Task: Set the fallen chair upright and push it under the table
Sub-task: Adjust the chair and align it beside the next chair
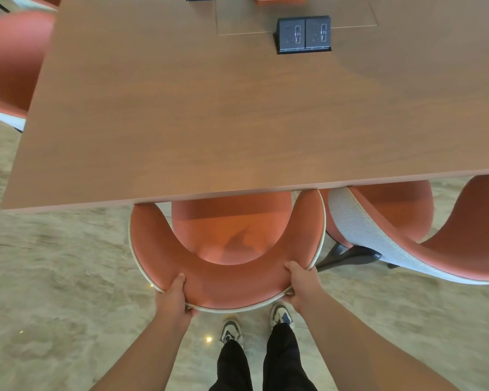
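Orange chair (226, 286) upright | left hand (173, 299), right hand (301, 286) gripping backrest

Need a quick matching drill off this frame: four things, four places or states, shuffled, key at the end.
Things:
1. left hand
2. power sockets
3. neighbouring chair
4. held chair

Places or states:
A. raised out of the table
B. upright, seat partly under the table edge
C. gripping the backrest rim, opposite the right hand
D. to the right, grey outer shell showing

Pairs: 1-C, 2-A, 3-D, 4-B
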Demonstrator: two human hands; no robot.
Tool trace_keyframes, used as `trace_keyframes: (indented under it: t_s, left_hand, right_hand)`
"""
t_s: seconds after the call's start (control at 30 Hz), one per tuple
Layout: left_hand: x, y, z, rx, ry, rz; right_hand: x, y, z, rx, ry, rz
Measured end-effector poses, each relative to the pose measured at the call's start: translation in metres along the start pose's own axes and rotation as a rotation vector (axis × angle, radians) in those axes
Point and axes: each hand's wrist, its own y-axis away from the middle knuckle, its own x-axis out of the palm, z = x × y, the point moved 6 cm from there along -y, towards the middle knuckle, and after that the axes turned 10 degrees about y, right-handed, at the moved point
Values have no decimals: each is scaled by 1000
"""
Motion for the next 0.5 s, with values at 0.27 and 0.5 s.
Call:
trace_keyframes:
  t_s: [0.27, 0.5]
  left_hand:
    - [1, -10, -8, -13, -34, -15]
    - [2, -6, -8, -36, -25, 9]
  right_hand:
    - [6, 0, 0, 17, 18, 52]
    - [6, 0, 2, 21, 41, 13]
